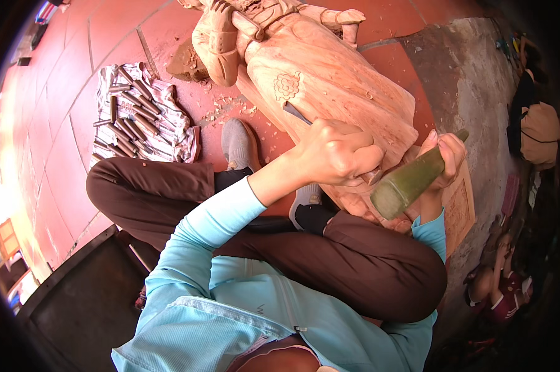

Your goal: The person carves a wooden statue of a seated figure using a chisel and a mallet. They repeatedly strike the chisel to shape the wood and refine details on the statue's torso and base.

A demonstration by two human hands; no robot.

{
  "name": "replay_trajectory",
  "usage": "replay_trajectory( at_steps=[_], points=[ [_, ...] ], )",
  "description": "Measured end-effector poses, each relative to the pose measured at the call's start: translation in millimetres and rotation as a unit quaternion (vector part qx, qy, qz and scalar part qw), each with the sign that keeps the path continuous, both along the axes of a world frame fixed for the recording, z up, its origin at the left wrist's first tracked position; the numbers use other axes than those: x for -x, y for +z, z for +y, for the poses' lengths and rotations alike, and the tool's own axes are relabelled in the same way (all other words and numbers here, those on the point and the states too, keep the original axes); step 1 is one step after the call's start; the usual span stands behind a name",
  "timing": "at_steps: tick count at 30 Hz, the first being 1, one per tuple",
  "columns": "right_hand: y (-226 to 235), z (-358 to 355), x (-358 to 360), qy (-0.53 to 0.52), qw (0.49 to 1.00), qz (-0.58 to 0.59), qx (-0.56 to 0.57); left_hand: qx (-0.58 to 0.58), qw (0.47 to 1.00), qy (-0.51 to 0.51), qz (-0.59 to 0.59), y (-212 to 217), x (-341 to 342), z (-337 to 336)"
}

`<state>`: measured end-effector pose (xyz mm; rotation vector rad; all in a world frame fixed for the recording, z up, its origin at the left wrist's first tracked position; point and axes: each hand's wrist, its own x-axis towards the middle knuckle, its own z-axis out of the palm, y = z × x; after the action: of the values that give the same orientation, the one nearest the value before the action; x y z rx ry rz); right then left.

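Observation:
A carved wooden statue [345, 80] in a long robe lies on its back before me, a raised swirling motif [286, 85] on its skirt. My left hand [342, 152] is closed in a fist round a chisel [297, 113], whose metal blade points toward that motif; the fist hides most of its handle. On the right, my right hand [447, 158] is wrapped round a green mallet [407, 186] that looks like bamboo. The mallet's thick end is close to the left fist and the butt of the chisel handle; I cannot tell whether they touch.
Several chisels lie on a striped cloth [183, 133] to the left. Wood shavings [224, 108] dot the red tiled floor [62, 80] by a wood block [188, 63]. A dark panel [81, 297] stands at lower left. At the right edge are bags [540, 133] and a person [506, 291].

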<state>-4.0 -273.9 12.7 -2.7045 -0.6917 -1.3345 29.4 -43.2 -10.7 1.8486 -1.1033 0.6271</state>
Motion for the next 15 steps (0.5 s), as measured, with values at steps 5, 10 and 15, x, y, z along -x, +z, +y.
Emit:
replay_trajectory(
  at_steps=[5,10,15],
  points=[
    [-22.0,-17.0,-9.3,0.163,0.976,-0.062,-0.129,0.015,0.999,-0.027,-0.021,-1.0,1.8,-1.2],
    [-10.4,-14.5,2.9,0.105,0.991,-0.042,-0.074,0.038,0.997,-0.052,-0.053,0.1,-1.6,-1.4],
    [0.0,-7.0,9.4,0.069,0.997,-0.034,0.012,-0.031,0.994,-0.076,-0.067,-9.7,4.0,9.9]
  ],
)
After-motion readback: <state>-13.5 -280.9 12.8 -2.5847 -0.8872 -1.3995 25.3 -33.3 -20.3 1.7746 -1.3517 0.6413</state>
